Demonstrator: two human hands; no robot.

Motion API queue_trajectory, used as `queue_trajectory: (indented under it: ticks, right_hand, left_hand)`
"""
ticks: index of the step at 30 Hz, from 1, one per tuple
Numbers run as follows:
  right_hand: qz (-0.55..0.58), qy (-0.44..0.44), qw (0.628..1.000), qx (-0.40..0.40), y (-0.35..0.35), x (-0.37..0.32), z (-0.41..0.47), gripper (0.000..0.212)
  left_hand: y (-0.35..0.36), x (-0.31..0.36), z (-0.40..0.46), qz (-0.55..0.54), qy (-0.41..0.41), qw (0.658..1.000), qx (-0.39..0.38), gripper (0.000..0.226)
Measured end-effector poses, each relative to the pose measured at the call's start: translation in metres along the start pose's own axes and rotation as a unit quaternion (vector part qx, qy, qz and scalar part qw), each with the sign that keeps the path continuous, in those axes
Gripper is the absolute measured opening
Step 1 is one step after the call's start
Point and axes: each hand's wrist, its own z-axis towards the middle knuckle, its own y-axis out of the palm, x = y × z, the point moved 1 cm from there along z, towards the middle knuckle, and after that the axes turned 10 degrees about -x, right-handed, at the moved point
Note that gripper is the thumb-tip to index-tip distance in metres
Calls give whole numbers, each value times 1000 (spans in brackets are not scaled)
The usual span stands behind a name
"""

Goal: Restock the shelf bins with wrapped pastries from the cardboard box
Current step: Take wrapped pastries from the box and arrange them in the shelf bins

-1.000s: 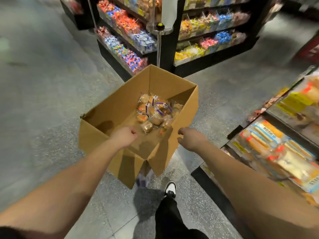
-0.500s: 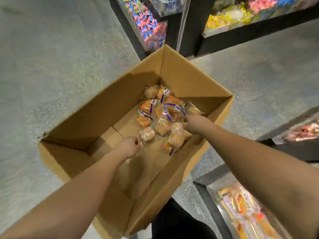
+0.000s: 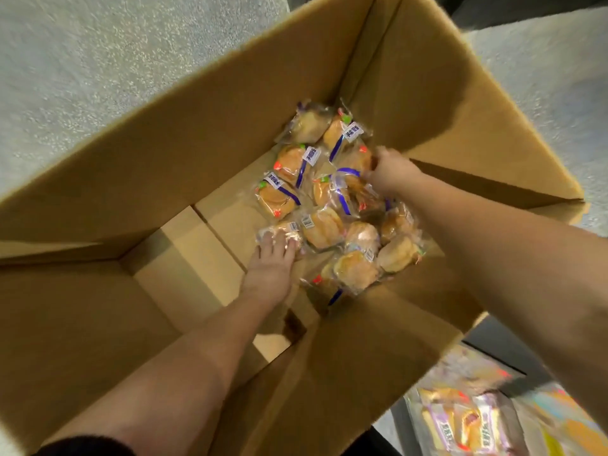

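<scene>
I have both hands down in the box (image 3: 138, 179), at the heap of pastries (image 3: 332, 205) on its floor. My left hand (image 3: 271, 261) lies flat, fingers straight and spread, fingertips resting on the nearest packet (image 3: 279, 230); it grips nothing yet. My right hand (image 3: 390, 171) is curled at the far side of the heap and seems to pinch the wrapper of a packet (image 3: 352, 169) with a blue stripe, though its fingers are turned from me, so I judge that rather than see it.

What the next lift turns on: the heap lies just ahead of my left fingertips and to their right, and just short and left of my right hand, so it sits between the two. The left is nearer the close packets, the right nearer the far ones. The packets are roundish with no clear long axis; the blue stripes point every way.

Count: one box, about a dozen packets visible, some overlapping, so no exact count. Just beyond the box's near right corner, under my right forearm, lies a bin (image 3: 477, 422) of other wrapped goods.
</scene>
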Motion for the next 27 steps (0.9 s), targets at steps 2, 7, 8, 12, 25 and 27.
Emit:
queue_trajectory:
  ticks: [2, 7, 8, 12, 25, 27]
  right_hand:
    - [-16, -2, 1000, -14, 2, 1, 12, 70]
    - [-22, 18, 999, -34, 0, 8, 28, 82]
    - [-20, 22, 999, -35, -1, 9, 30, 88]
    - [-40, 47, 996, -60, 0, 10, 28, 88]
    - [179, 1, 984, -4, -2, -15, -84, 107]
    - [209, -5, 978, 4, 0, -20, -123, 107]
  left_hand:
    - [4, 1, 8, 6, -19, 999, 24, 79]
    - [4, 0, 23, 21, -54, 997, 56, 83]
    - [4, 0, 25, 34, -55, 996, 66, 81]
    - [-2, 0, 23, 45, -53, 994, 84, 74]
    - [-63, -32, -78, -609, -104, 786, 1, 65]
    - [-74, -36, -107, -725, -57, 686, -17, 58]
